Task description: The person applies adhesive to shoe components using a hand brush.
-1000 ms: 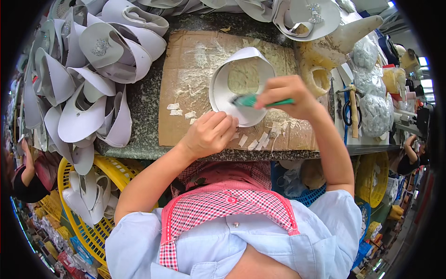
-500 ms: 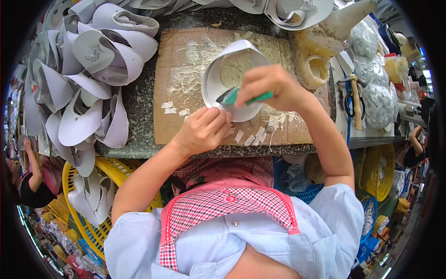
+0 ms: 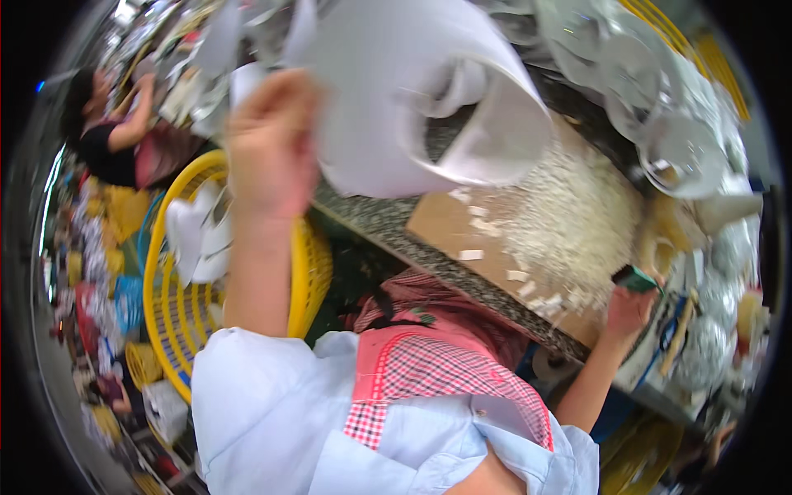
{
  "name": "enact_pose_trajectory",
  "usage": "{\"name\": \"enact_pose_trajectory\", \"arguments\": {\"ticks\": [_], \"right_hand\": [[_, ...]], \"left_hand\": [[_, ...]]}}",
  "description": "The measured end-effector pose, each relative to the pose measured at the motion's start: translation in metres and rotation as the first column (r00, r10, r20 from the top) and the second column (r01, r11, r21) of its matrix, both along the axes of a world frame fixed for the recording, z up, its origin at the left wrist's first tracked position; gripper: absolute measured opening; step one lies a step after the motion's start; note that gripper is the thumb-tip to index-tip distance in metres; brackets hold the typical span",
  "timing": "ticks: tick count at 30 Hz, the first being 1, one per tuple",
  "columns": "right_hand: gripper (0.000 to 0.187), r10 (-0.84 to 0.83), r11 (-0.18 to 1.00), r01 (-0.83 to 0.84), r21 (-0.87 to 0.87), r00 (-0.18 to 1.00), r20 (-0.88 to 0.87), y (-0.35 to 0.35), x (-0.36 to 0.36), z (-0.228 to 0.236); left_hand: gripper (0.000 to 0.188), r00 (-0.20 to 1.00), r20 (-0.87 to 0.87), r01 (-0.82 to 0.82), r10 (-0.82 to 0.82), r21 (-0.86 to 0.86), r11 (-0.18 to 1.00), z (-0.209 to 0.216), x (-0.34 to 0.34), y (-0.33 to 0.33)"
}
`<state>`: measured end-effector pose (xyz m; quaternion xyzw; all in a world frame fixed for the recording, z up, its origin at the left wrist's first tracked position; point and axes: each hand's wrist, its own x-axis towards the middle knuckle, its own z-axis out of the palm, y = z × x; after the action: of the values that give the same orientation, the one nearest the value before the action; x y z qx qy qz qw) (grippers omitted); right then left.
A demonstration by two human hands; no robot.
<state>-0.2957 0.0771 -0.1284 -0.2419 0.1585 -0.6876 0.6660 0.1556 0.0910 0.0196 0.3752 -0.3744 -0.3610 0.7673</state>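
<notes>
Head view: white piece (image 3: 375, 99) partly hides speckled counter (image 3: 377, 216).

A white piece (image 3: 375, 107) curls around an opening beside the left hand (image 3: 272, 136); the right hand (image 3: 631, 308) holds a green brush (image 3: 634, 279).

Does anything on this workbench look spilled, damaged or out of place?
Mildly untidy: the flat brown cardboard sheet is partly covered with rough, pale residue, and small white rectangular scraps lie scattered along its near side, like stray leftovers.

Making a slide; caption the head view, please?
Left hand beside a white piece, right hand holding a green tool.
</notes>
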Motion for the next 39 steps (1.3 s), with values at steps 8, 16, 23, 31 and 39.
{"name": "enact_pose_trajectory", "arguments": {"ticks": [8, 16, 23, 31, 39], "right_hand": [[0.019, 0.121, 0.962, -0.161, -0.219, 0.975, -0.186, -0.029, 0.023, 0.009], [0.019, -0.063, 0.983, 0.012, -0.181, 0.958, -0.279, -0.014, 0.040, 0.024], [0.019, -0.064, 0.984, -0.010, -0.177, 0.911, -0.407, 0.006, 0.022, 0.035], [0.021, -0.329, 0.944, 0.285, -0.165, 0.812, -0.482, 0.018, -0.016, 0.043], [0.018, -0.676, 0.639, 0.584, -0.501, 0.114, -0.728, -0.010, -0.027, 0.069]], "left_hand": [[0.037, 0.172, 0.983, -0.985, -0.068, 0.169, -0.042, -0.006, 0.312, 0.310], [0.034, -0.139, 0.953, -0.390, 0.271, -0.304, 0.869, 0.015, 0.068, 0.018], [0.038, -0.506, 0.799, -0.026, 0.325, -0.391, 0.920, 0.022, -0.006, -0.135], [0.019, 0.040, 0.719, -0.112, 0.694, -0.687, 0.718, 0.068, -0.072, -0.118], [0.038, -0.413, 0.907, 0.375, -0.084, 0.254, 0.892, -0.074, -0.087, -0.067]]}}
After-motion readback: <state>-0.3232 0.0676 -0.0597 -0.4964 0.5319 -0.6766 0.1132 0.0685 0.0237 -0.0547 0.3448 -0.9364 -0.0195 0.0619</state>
